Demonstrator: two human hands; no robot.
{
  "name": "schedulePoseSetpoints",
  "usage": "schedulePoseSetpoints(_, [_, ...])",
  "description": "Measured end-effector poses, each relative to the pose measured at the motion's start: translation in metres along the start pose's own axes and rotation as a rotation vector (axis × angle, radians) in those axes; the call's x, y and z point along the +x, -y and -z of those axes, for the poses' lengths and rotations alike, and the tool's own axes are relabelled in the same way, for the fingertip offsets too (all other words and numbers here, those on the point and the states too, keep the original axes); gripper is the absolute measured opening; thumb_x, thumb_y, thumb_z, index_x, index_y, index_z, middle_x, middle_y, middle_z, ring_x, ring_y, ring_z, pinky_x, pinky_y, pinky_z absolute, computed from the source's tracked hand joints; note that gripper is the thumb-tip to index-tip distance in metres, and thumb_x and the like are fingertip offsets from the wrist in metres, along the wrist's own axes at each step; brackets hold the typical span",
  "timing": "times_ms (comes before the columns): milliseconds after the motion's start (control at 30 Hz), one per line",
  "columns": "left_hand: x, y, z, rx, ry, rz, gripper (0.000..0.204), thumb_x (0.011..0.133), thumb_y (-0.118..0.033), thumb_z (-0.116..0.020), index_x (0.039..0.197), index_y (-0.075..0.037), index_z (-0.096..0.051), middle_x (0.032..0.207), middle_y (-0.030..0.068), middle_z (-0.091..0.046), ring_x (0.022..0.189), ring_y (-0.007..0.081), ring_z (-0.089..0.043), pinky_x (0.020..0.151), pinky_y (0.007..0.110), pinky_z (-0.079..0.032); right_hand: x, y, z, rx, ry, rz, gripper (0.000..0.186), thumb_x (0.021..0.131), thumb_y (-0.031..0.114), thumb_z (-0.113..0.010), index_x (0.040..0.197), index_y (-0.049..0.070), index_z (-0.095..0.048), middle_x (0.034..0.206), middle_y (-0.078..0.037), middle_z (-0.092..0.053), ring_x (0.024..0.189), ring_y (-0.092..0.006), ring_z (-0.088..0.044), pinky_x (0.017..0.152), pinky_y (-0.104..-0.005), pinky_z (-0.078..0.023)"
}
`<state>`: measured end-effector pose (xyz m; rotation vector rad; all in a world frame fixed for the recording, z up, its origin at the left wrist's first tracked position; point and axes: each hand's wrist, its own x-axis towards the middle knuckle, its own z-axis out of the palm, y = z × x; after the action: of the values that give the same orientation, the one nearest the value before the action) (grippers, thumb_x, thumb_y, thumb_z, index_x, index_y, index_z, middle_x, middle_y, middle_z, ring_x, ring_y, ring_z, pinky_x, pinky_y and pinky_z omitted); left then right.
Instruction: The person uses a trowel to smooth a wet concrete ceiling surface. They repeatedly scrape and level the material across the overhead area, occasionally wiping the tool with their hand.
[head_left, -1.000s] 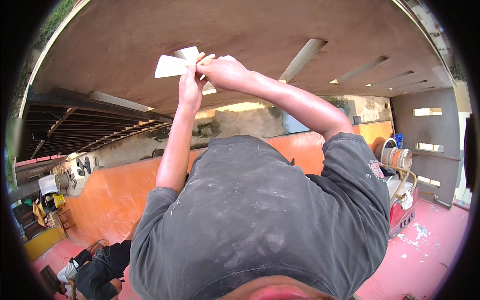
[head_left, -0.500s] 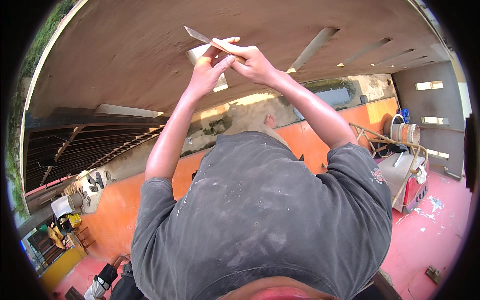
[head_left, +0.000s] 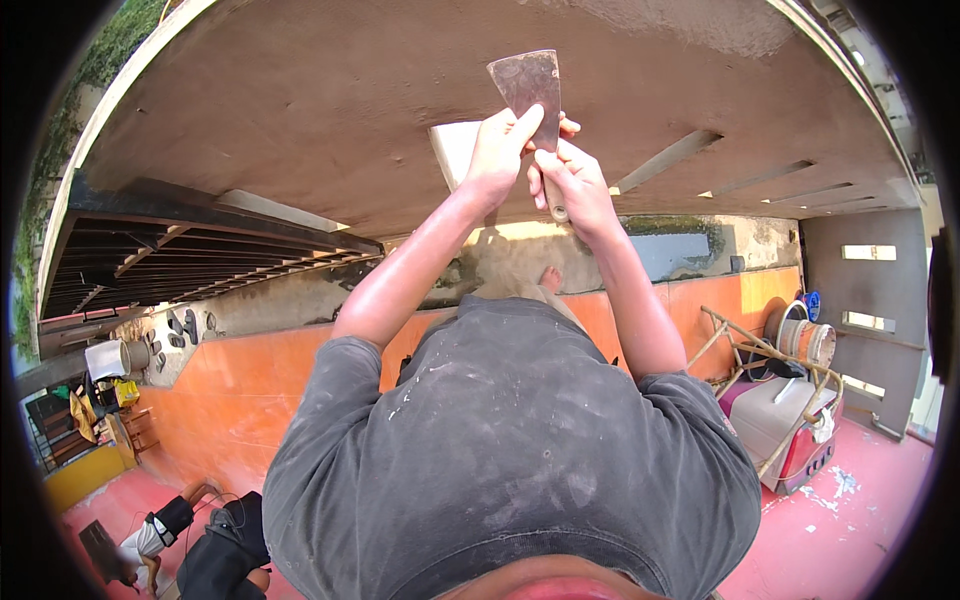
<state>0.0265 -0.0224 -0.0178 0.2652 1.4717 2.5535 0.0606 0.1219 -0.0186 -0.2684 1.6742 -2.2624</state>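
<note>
Overhead, filling the upper frame: rough brown plastered ceiling (head_left: 300, 110), orange wall (head_left: 250, 400) below, a cluttered cart (head_left: 790, 420) at lower right. Raised at upper centre — left hand (head_left: 495, 155) and right hand (head_left: 570, 185), both wrapped around a putty knife (head_left: 527, 85), blade up and close against the ceiling, whether touching cannot be told. Left fingers curled tight with the index laid along the blade; right fingers closed on the handle. Behind the left hand, a pale flat board (head_left: 455, 150), apparently gripped too. Risk, as judged: blade tilted too steeply, gouging the plaster — or skidding off, loosening the overhead grip and dropping the board.
</note>
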Motion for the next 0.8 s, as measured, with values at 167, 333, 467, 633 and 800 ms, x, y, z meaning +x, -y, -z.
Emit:
schedulePoseSetpoints(167, [0.016, -0.009, -0.011, -0.041, -0.019, -0.056, 0.048, 0.111, -0.036, -0.046, 0.100, 0.006, -0.066, 0.093, 0.0187, -0.073, 0.064, 0.0208, -0.068, 0.051, 0.030, -0.056, 0.002, 0.022, 0.002, -0.065, 0.021, 0.054, 0.022, 0.106, 0.018, -0.057, 0.120, 0.001, -0.056, 0.077, -0.003, -0.059, 0.058, -0.0099, -0.055, 0.053, -0.0249, -0.047])
schedulePoseSetpoints(333, [0.043, -0.027, -0.035, -0.028, -0.024, -0.140, 0.050, 0.110, -0.040, -0.048, 0.095, 0.003, -0.068, 0.085, 0.0153, -0.074, 0.073, 0.0218, -0.071, 0.068, 0.035, -0.060, 0.009, 0.044, 0.008, 0.455, 0.215, -0.017, 0.030, 0.108, 0.016, -0.049, 0.134, 0.005, -0.040, 0.073, -0.007, -0.055, 0.046, -0.0110, -0.047, 0.041, -0.0239, -0.042])
schedulePoseSetpoints(467, [0.057, -0.045, -0.044, 0.105, -0.026, -0.218, 0.051, 0.109, -0.041, -0.049, 0.089, 0.001, -0.070, 0.078, 0.0135, -0.073, 0.071, 0.0206, -0.071, 0.070, 0.036, -0.058, 0.021, 0.052, 0.010, 0.495, 0.244, 0.038, 0.023, 0.113, 0.032, -0.037, 0.129, 0.017, -0.044, 0.069, -0.004, -0.049, 0.040, -0.0074, -0.038, 0.035, -0.0195, -0.032])
schedulePoseSetpoints(633, [0.069, -0.047, -0.040, 0.047, 0.024, -0.156, 0.057, 0.109, -0.047, -0.045, 0.086, 0.000, -0.069, 0.073, 0.0125, -0.071, 0.067, 0.0206, -0.070, 0.068, 0.035, -0.057, 0.040, 0.035, 0.028, 0.733, 0.407, 0.008, 0.028, 0.114, 0.036, -0.034, 0.116, 0.010, -0.045, 0.069, -0.004, -0.047, 0.043, -0.0089, -0.040, 0.039, -0.0236, -0.036])
schedulePoseSetpoints(800, [0.075, -0.046, -0.046, -0.003, 0.028, -0.167, 0.060, 0.108, -0.052, -0.046, 0.084, -0.001, -0.067, 0.070, 0.0118, -0.069, 0.063, 0.0200, -0.069, 0.061, 0.034, -0.057, 0.046, 0.029, 0.040, 0.926, 0.582, -0.107, 0.031, 0.114, 0.041, -0.025, 0.117, 0.019, -0.047, 0.072, -0.003, -0.045, 0.045, -0.0081, -0.040, 0.039, -0.0217, -0.034])
